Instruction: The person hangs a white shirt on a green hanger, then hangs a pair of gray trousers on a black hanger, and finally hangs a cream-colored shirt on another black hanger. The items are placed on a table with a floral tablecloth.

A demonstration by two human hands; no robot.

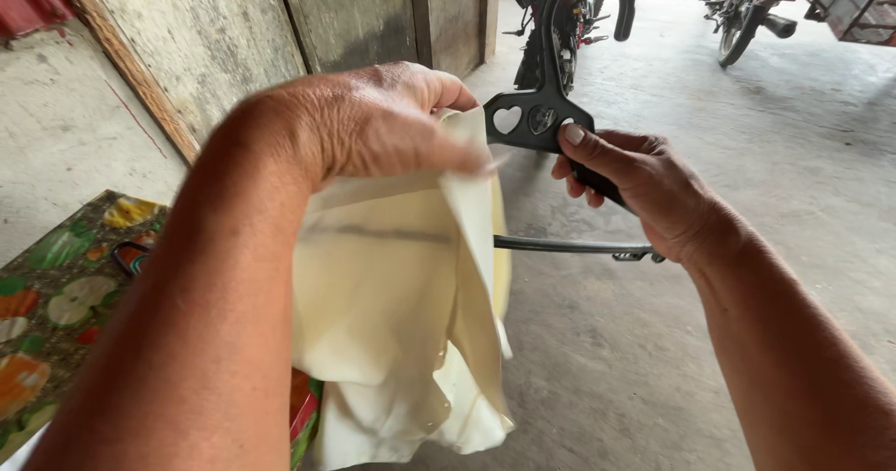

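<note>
Your left hand (pixel 373 121) pinches the cream shirt (pixel 401 312) at its collar; your right hand's (pixel 635 186) grip wraps the black plastic hanger (pixel 546 107), above the fruit-patterned counter (pixel 56 294).

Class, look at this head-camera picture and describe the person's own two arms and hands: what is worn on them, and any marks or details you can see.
Both forearms are bare as far as the frame shows: no sleeves, gloves, watch or bracelets. No rings show on the left hand or the right hand. The skin over the left knuckles and wrist is creased. The right thumbnail is short and unpainted. Upper arms lie outside the picture.
</note>
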